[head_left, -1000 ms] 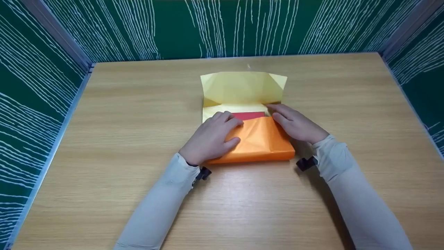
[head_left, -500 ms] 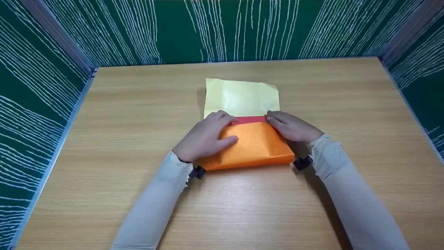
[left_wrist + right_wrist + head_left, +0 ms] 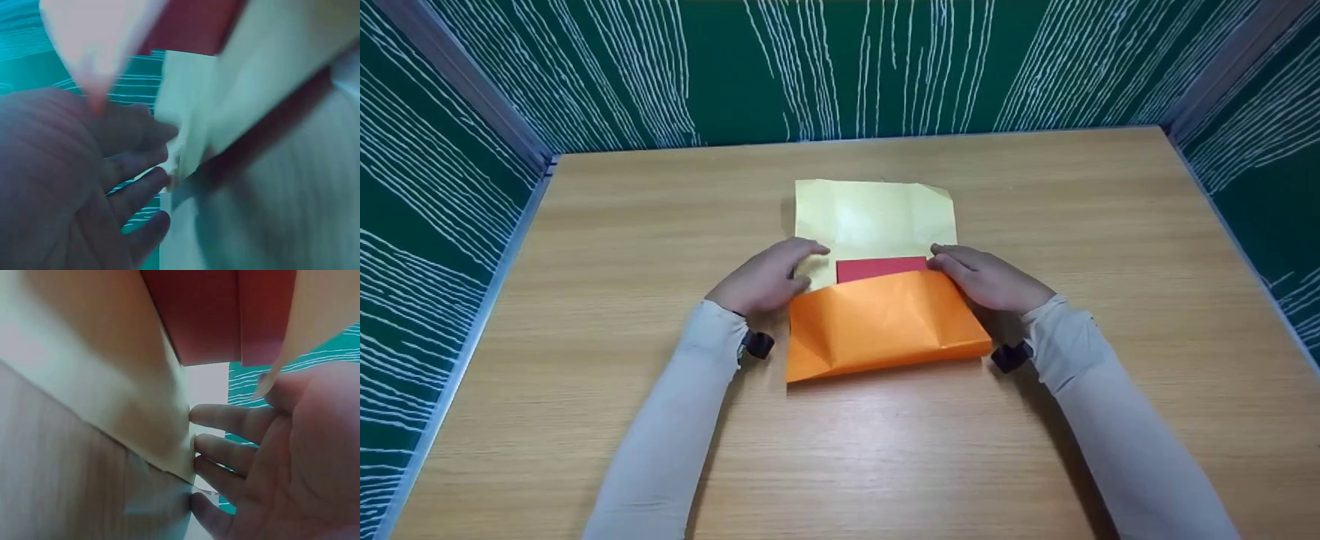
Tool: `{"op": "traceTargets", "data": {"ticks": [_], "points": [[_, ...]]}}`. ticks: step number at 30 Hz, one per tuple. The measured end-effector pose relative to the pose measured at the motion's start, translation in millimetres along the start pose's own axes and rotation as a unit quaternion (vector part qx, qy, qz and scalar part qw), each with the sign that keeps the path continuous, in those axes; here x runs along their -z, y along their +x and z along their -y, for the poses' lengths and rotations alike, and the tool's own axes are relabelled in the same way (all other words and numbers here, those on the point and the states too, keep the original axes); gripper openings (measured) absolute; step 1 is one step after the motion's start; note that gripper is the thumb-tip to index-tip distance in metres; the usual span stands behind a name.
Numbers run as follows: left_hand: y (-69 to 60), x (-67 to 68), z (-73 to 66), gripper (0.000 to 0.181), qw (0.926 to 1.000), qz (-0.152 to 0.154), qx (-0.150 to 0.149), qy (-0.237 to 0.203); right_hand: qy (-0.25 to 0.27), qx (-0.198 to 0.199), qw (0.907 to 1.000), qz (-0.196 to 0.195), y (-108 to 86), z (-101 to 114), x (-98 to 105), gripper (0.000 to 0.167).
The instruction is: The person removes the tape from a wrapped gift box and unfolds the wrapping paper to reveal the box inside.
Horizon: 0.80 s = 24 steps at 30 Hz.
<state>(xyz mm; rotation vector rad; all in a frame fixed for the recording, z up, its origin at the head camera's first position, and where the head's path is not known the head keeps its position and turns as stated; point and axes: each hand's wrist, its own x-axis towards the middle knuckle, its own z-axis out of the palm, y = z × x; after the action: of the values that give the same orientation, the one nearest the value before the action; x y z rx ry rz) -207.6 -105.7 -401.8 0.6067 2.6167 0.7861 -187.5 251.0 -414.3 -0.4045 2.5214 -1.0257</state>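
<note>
A flat red box (image 3: 881, 268) lies on a sheet of wrapping paper, pale yellow (image 3: 877, 217) inside and orange outside. The orange near flap (image 3: 885, 322) is folded up over the box, and the yellow far part lies spread behind it. My left hand (image 3: 765, 277) is at the left edge of the paper, thumb and fingers apart, the thumb close to the flap's corner. At the right edge my right hand (image 3: 994, 277) has its fingertips on the yellow paper, fingers fairly straight in the right wrist view; its thumb (image 3: 281, 391) touches the flap's tip.
A wooden table (image 3: 622, 225) carries the paper. Green walls (image 3: 727, 90) with white streaks stand at the back and both sides. Small dark devices (image 3: 757, 344) sit at both wrists.
The far yellow flap has gone from raised to flatter. My left hand has moved off the orange flap to the left. The package's left end has swung toward me; my right hand stays beside it.
</note>
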Motion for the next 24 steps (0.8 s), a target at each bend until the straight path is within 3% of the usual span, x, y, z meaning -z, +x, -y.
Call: {"op": "traceTargets", "data": {"ticks": [3, 5, 9, 12, 15, 18, 21, 24], "points": [[0.6, -4.1, 2.4, 0.053, 0.9990, 0.022, -0.005, 0.038, 0.041, -0.019, 0.9988, -0.018, 0.3, -3.7, 1.7, 0.057], [0.2, -6.2, 3.1, 0.059, 0.9981, 0.029, -0.003, 0.054, 0.037, -0.002, 0.9988, -0.032, 0.7, -6.2, 1.9, 0.051], [-1.5, -9.5, 4.4, 0.072, 0.9962, 0.040, -0.017, 0.075, -0.013, 0.058, 0.9974, -0.042, -1.8, -10.6, -0.8, 0.039], [-2.5, -11.3, 5.1, 0.076, 0.9947, 0.043, -0.033, 0.087, -0.057, 0.079, 0.9946, -0.036, -7.6, -9.4, -4.3, 0.040], [-3.4, -12.4, 6.0, 0.076, 0.9940, 0.040, -0.040, 0.093, -0.119, 0.122, 0.9845, -0.039, -14.7, -4.7, -8.5, 0.038], [-4.0, -12.5, 7.0, 0.076, 0.9937, 0.040, -0.042, 0.096, -0.147, 0.182, 0.9716, -0.036, -22.7, -0.2, -12.6, 0.034], [-4.3, -12.9, 8.6, 0.078, 0.9935, 0.042, -0.044, 0.096, -0.166, 0.202, 0.9651, -0.013, -32.5, 1.8, -16.6, 0.044], [-5.9, -13.8, 9.8, 0.082, 0.9946, 0.043, -0.042, 0.084, -0.189, 0.170, 0.9670, 0.017, -42.8, 3.1, -20.0, 0.073]]}}
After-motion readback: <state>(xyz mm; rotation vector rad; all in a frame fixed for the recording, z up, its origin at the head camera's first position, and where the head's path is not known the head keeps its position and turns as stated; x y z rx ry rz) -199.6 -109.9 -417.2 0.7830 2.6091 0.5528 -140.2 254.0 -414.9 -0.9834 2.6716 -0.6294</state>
